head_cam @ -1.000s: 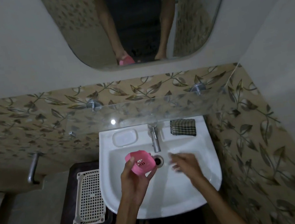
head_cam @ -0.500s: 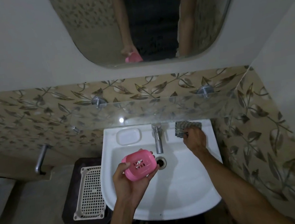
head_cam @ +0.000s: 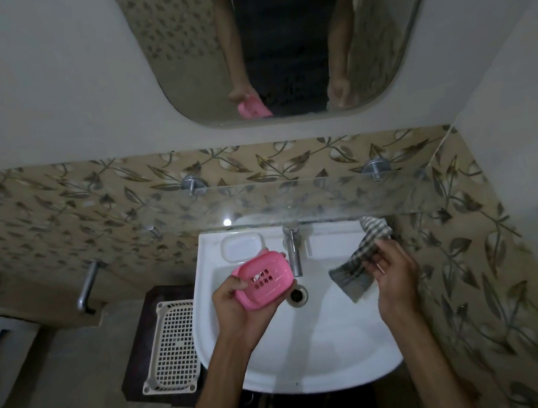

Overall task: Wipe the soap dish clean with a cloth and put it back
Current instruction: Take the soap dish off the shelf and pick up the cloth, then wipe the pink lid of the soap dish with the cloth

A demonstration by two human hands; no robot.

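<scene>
Left hand [head_cam: 237, 307] curled round pink soap dish [head_cam: 264, 278], held tilted above white sink [head_cam: 316, 352], just left of tap [head_cam: 293, 252], slotted inside facing up. Right hand [head_cam: 393, 278] pinching checked cloth [head_cam: 360, 262], lifted over right side of basin, loose end hanging toward drain [head_cam: 297, 295]. Dish and cloth apart. White soap recess [head_cam: 241, 246] on sink rim behind dish. Mesh tray [head_cam: 173, 347] left of sink.

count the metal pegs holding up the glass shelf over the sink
2 clearly hold it: one peg above the sink's left side and one peg above its right. A smaller metal stud sits near the glass shelf's lower left edge; its role is unclear.
</scene>
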